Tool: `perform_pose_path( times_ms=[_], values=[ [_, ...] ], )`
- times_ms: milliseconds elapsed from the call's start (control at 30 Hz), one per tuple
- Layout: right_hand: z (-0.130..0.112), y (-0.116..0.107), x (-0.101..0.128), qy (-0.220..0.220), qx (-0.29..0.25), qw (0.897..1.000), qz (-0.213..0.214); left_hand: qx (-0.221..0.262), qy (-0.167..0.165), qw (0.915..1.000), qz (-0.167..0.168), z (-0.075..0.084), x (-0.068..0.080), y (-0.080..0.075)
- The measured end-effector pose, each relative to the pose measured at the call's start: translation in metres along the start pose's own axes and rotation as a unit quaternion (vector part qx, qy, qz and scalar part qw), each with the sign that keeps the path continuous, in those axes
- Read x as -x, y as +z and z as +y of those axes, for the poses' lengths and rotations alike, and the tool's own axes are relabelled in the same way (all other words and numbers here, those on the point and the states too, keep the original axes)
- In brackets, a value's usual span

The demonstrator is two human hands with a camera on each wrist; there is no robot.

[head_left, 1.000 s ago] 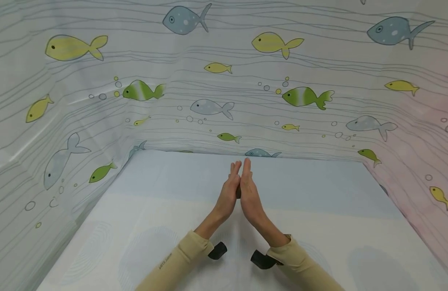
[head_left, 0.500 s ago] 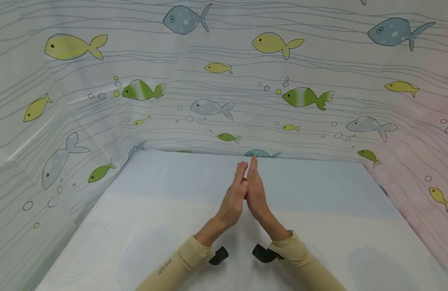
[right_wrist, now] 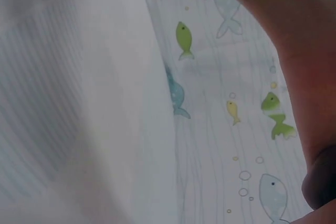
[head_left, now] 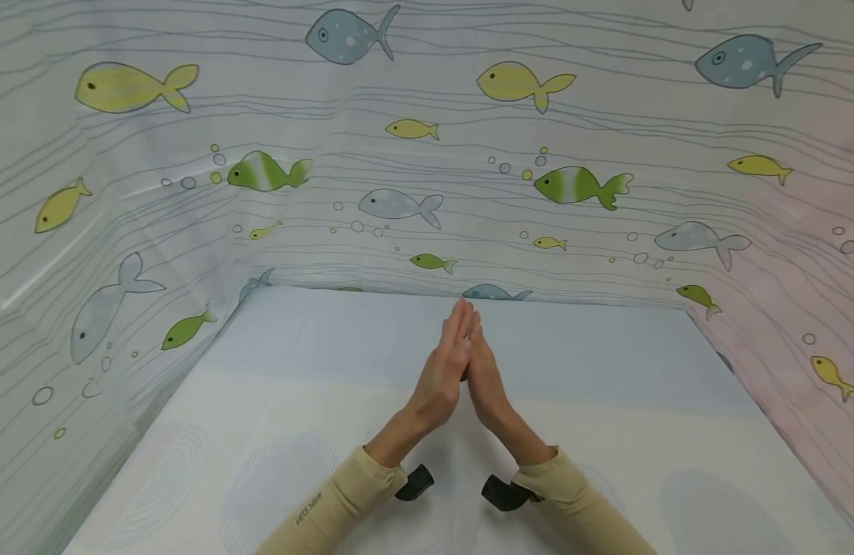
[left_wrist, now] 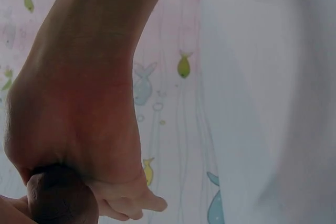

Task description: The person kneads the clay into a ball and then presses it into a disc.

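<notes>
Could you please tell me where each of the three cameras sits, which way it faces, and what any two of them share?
Head: on the person's head, looking forward and down at the left hand and right hand pressed palm to palm over the table; both sleeves show.
Left wrist: on the left wrist, looking along the palm at a dark lump.
Right wrist: on the right wrist, looking along the forearm.
All three share the fish curtain.

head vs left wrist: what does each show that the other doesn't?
Only head: both hands, left hand and right hand, pressed palm to palm with straight fingers above the pale table, beige sleeves, and the whole fish-print curtain.
Only left wrist: a close underside of the left hand, with the rounded end of the brown lump at its heel.
Both: the left hand, the lump (a dark sliver between the palms in head), fish curtain.
</notes>
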State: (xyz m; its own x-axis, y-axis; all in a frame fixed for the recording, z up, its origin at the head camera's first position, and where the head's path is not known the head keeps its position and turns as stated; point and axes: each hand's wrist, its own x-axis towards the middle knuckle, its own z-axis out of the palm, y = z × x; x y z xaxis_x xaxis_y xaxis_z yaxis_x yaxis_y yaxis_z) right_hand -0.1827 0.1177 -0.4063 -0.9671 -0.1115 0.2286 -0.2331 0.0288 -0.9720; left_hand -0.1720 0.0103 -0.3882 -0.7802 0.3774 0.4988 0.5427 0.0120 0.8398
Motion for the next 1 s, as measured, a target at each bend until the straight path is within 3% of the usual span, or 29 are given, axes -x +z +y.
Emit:
perform_pose_path(
  times_ms=[300,767,1000],
  values=[
    [0.005,0.008,0.013,0.019,-0.033,0.999,-0.018,-0.058,0.031,0.9973,0.033,0.002,-0.008,-0.004],
    [-0.015,0.027,0.044,0.005,-0.057,0.994,-0.092,0.023,0.040,0.9967,0.067,0.002,-0.016,-0.020],
    [-0.027,0.030,0.056,0.005,-0.045,0.995,-0.093,0.038,0.022,0.9962,0.075,-0.001,-0.017,-0.024]
  ],
)
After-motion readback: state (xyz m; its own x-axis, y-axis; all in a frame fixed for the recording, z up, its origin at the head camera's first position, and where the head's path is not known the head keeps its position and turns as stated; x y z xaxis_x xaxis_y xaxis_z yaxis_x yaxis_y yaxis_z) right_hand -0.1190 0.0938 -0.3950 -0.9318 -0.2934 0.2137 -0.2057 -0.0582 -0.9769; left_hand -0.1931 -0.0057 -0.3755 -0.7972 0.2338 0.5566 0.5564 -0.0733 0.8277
